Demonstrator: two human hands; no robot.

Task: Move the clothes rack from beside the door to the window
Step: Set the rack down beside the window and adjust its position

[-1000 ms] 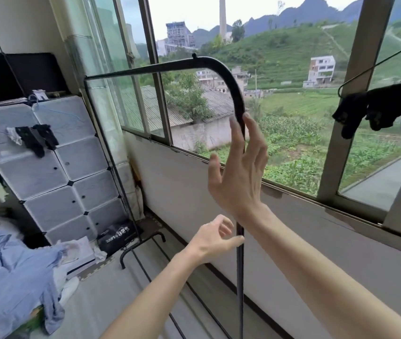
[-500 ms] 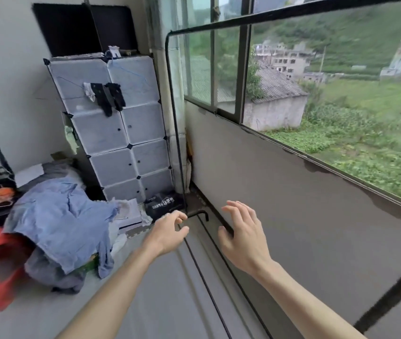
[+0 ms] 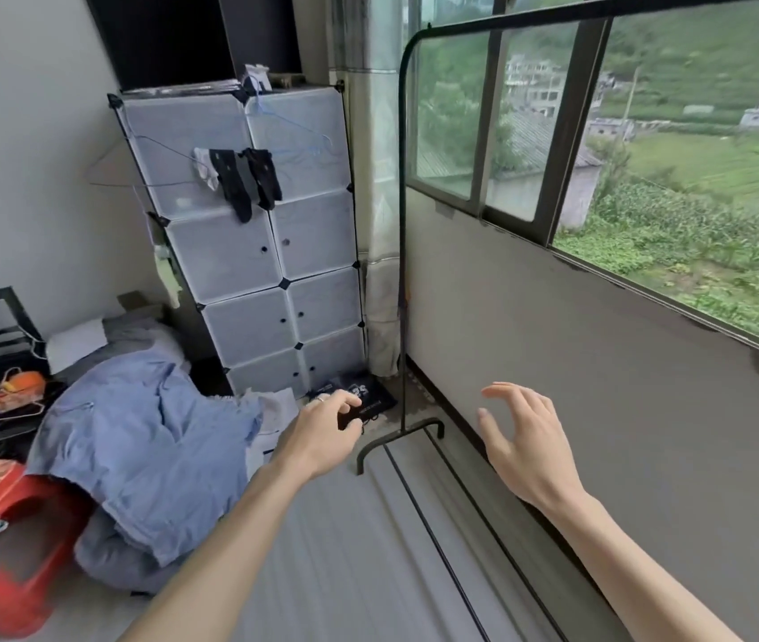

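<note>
A black metal clothes rack (image 3: pixel 401 224) is seen standing on the grey floor (image 3: pixel 345 549) along the wall beneath the window (image 3: pixel 530 132), its far upright rising near the corner pillar and its top rail running across the panes toward the upper right. The arched foot (image 3: pixel 398 440) of that upright is planted on the floor just beside the wall, and two thin base rails are stretched back from it toward the camera. Both bare hands are held out in front, clear of the rack. The left hand (image 3: pixel 322 437) is loosely curled with nothing held; the right hand (image 3: pixel 523 440) is spread wide, fingers (image 3: pixel 502 391) apart, and likewise nothing is gripped. A translucent cube storage cabinet (image 3: pixel 252 243) is set in the corner, with dark socks (image 3: pixel 248 183) draped on a wire hanger at its front. A blue garment (image 3: pixel 146 442) is heaped to the left over bedding, beside a red plastic stool (image 3: pixel 2 544). Green fields and buildings are shown through the glass.
</note>
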